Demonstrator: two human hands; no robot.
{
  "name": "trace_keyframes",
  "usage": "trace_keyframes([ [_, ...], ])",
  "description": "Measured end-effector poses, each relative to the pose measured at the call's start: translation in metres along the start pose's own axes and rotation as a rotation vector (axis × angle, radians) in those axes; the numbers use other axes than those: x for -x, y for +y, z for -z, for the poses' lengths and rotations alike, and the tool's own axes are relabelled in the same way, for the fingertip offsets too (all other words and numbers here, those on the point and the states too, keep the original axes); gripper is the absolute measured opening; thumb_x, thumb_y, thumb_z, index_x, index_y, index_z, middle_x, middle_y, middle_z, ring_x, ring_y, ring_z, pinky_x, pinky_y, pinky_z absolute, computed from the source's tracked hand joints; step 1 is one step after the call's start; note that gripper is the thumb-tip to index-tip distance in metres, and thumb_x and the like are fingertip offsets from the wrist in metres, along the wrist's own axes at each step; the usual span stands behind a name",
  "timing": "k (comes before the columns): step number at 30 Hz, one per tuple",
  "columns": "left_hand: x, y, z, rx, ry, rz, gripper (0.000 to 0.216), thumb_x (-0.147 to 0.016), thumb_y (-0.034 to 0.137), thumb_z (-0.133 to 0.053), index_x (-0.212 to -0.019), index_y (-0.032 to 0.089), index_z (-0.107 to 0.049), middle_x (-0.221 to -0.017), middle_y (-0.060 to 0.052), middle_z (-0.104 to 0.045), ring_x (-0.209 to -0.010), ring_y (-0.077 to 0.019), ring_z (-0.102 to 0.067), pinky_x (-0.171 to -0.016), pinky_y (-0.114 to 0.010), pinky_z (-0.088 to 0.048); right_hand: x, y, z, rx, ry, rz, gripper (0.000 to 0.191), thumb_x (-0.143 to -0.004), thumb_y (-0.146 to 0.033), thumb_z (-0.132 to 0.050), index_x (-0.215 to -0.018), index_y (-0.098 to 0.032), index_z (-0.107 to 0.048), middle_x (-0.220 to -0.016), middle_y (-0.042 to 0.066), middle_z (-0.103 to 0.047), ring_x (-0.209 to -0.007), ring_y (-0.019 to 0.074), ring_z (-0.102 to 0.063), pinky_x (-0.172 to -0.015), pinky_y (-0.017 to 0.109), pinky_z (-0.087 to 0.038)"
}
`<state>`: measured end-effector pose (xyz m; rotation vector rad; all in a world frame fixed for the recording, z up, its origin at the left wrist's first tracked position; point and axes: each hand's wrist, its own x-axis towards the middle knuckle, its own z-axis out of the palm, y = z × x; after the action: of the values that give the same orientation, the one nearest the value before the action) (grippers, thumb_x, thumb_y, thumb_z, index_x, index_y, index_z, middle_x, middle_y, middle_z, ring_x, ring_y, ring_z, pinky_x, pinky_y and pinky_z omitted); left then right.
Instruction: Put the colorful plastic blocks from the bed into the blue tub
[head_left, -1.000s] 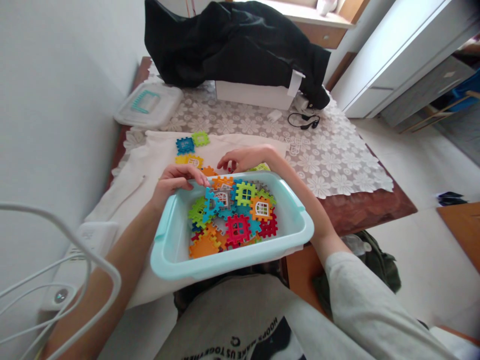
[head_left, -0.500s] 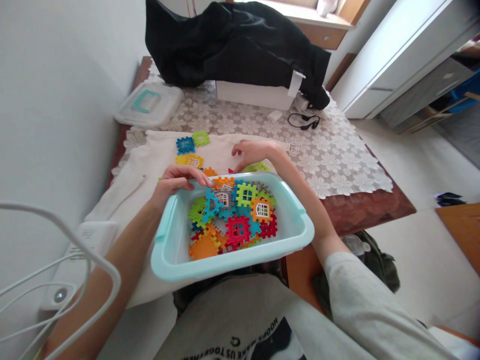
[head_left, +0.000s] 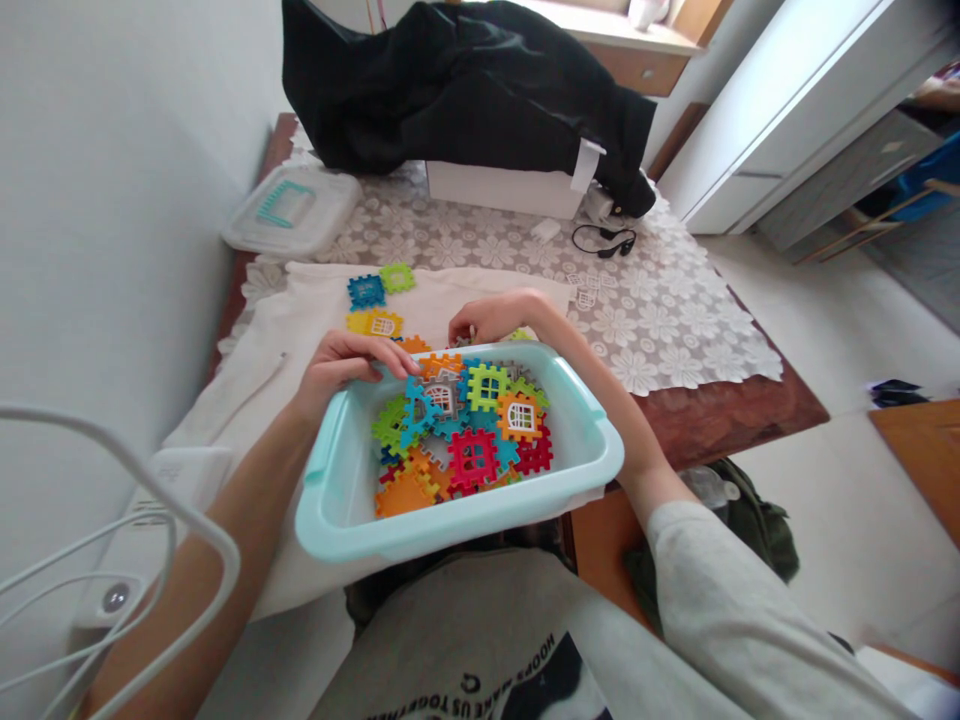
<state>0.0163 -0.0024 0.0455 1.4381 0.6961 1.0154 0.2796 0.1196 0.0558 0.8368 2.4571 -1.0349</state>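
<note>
A light-blue plastic tub (head_left: pixel 459 522) sits at the near table edge, holding a pile of colourful toothed plastic building tiles. My left hand (head_left: pixel 352 362) is closed over its far left rim, fingertips reaching inside. Just beyond the far rim, my right hand (head_left: pixel 491 318) points down with curled fingers; a bit of grey shows at the fingertips, but the rim partly hides it. On the white cloth lie a blue tile (head_left: pixel 366 291), a green tile (head_left: pixel 397 278) and a yellow tile with a white window (head_left: pixel 375 323). An orange tile (head_left: pixel 414 345) peeks out behind the tub.
A clear lidded box (head_left: pixel 292 212) stands at the back left. Black fabric (head_left: pixel 480 90) covers a white box (head_left: pixel 502 190) at the back. Black earphones (head_left: pixel 604 241) and small white pieces (head_left: pixel 589 288) lie on the lace cloth. White cables (head_left: pixel 176 510) hang close on the left.
My right hand has moved down and slightly left toward the tub's far rim, its fingers drawing together. A red piece near its fingertips is out of sight now. My left hand keeps its place.
</note>
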Motion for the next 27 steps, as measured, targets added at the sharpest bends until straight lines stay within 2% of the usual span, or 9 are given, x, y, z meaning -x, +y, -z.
trace_keyframes([
  [4,0.001,0.001,0.000,0.011,0.009,0.017,0.028,-0.064,0.013,-0.069,-0.077,0.020,-0.093,-0.086,-0.008,-0.090,-0.087,-0.0249,-0.084,-0.084,-0.029,-0.064,-0.006,0.006,-0.002,-0.056,-0.018,0.128,0.036,-0.089,-0.008,-0.080,-0.125,-0.015,-0.083,-0.114,0.006,-0.087,-0.096,0.0182,-0.075,-0.080,0.024,-0.055],
  [10,0.002,0.001,-0.002,-0.001,0.029,0.023,0.025,-0.066,0.015,-0.069,-0.075,0.021,-0.091,-0.085,-0.008,-0.089,-0.087,-0.0277,-0.084,-0.084,-0.034,-0.066,-0.009,0.010,-0.005,-0.134,0.031,0.162,0.022,-0.086,-0.013,-0.087,-0.108,-0.015,-0.084,-0.105,0.006,-0.087,-0.091,0.0190,-0.075,-0.077,0.025,-0.055],
  [13,0.001,0.001,-0.002,0.007,0.030,0.028,0.027,-0.065,0.015,-0.067,-0.075,0.021,-0.091,-0.085,-0.007,-0.090,-0.085,-0.0260,-0.084,-0.083,-0.031,-0.066,-0.005,0.014,0.000,-0.176,0.131,0.185,0.023,-0.089,-0.015,-0.085,-0.111,-0.016,-0.081,-0.102,0.004,-0.085,-0.085,0.0162,-0.072,-0.073,0.024,-0.053],
  [17,0.000,0.000,-0.001,0.023,0.020,0.027,0.026,-0.064,0.014,-0.067,-0.074,0.020,-0.091,-0.085,-0.008,-0.090,-0.085,-0.0254,-0.085,-0.082,-0.030,-0.066,0.013,0.018,0.011,-0.338,0.347,0.320,0.037,-0.099,-0.025,-0.080,-0.133,-0.016,-0.069,-0.091,-0.001,-0.076,-0.077,0.0121,-0.064,-0.067,0.021,-0.051],
  [20,0.000,0.000,0.000,0.022,0.021,0.020,0.024,-0.065,0.015,-0.069,-0.074,0.020,-0.090,-0.084,-0.008,-0.089,-0.084,-0.0266,-0.084,-0.081,-0.031,-0.067,0.036,0.010,0.020,-0.471,0.477,0.413,0.042,-0.101,-0.034,-0.082,-0.134,-0.014,-0.065,-0.105,0.003,-0.077,-0.085,0.0121,-0.067,-0.072,0.021,-0.055],
  [22,0.000,0.000,-0.001,0.023,0.021,0.020,0.023,-0.065,0.015,-0.069,-0.073,0.019,-0.090,-0.083,-0.009,-0.089,-0.082,-0.0271,-0.084,-0.080,-0.033,-0.067,0.055,-0.006,0.024,-0.535,0.522,0.474,0.046,-0.099,-0.039,-0.085,-0.131,-0.013,-0.065,-0.114,0.006,-0.077,-0.092,0.0128,-0.069,-0.075,0.021,-0.058],
  [24,0.000,-0.001,-0.001,0.025,0.026,0.024,0.022,-0.065,0.016,-0.069,-0.073,0.019,-0.090,-0.082,-0.010,-0.088,-0.082,-0.0274,-0.084,-0.080,-0.033,-0.068,0.075,-0.026,0.025,-0.585,0.498,0.535,0.047,-0.096,-0.039,-0.088,-0.130,-0.015,-0.067,-0.120,0.007,-0.077,-0.096,0.0134,-0.072,-0.078,0.021,-0.060],
  [27,0.001,-0.001,-0.001,0.032,0.041,0.026,0.021,-0.065,0.016,-0.070,-0.073,0.018,-0.089,-0.081,-0.010,-0.088,-0.082,-0.0273,-0.083,-0.081,-0.033,-0.068,0.098,-0.052,0.026,-0.572,0.304,0.585,0.045,-0.096,-0.037,-0.088,-0.132,-0.016,-0.071,-0.129,0.008,-0.079,-0.112,0.0171,-0.075,-0.093,0.025,-0.063],
])
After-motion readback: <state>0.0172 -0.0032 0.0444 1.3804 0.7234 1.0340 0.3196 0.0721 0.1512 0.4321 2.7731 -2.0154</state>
